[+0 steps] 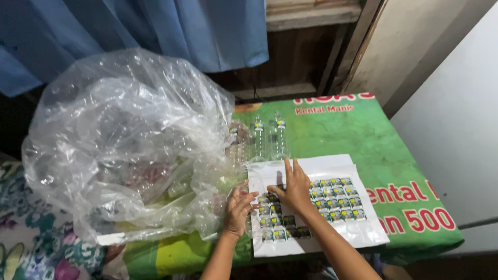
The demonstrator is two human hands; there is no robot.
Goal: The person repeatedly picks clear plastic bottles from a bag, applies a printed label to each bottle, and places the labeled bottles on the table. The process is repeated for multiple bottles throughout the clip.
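Observation:
A white sheet [342,228] of small square stickers [340,199] lies on the green tablecloth [358,135]. My right hand [294,187] lies flat on the sheet, fingers spread, pressing on the stickers. My left hand [238,210] rests at the sheet's left edge, its curled fingertips pinching at a sticker; whether it grips one I cannot tell. Three clear plastic bottles [268,139] with small labels stand just beyond the sheet.
A big crumpled clear plastic bag [124,145] with more clear bottles inside fills the table's left half. Blue curtains [155,31] hang behind. A white wall [456,135] borders the right. Flowered cloth [31,238] lies at the lower left.

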